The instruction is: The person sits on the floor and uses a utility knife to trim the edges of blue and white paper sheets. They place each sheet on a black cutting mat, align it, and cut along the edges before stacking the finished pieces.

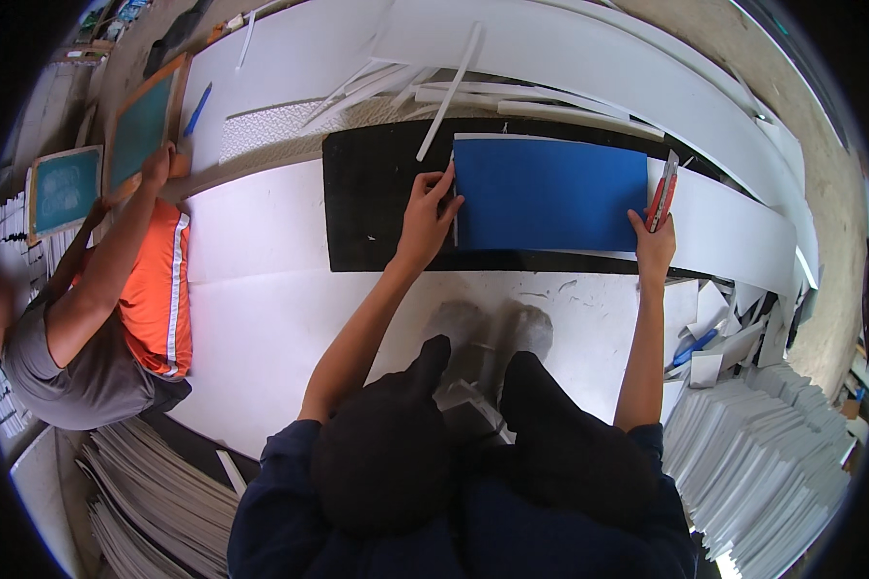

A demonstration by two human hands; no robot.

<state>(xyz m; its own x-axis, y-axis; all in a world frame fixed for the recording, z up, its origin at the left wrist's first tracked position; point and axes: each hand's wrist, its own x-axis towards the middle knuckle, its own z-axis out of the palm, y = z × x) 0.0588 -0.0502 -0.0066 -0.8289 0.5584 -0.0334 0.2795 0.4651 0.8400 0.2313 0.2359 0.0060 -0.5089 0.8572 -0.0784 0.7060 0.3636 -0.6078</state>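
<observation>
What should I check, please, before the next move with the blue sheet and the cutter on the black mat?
1. Blue sheet lies flat on the black mat: ok.
2. Left hand presses the sheet's left edge: ok.
3. Right hand grips the red cutter at the sheet's right edge: ok.
4. Cutter blade extended: cannot tell, too small.
5. Mat free of loose pieces: not ok, a white strip reaches onto its top edge.
6. Other person's hand away from the mat: ok, it rests on a wooden frame far left.
</observation>
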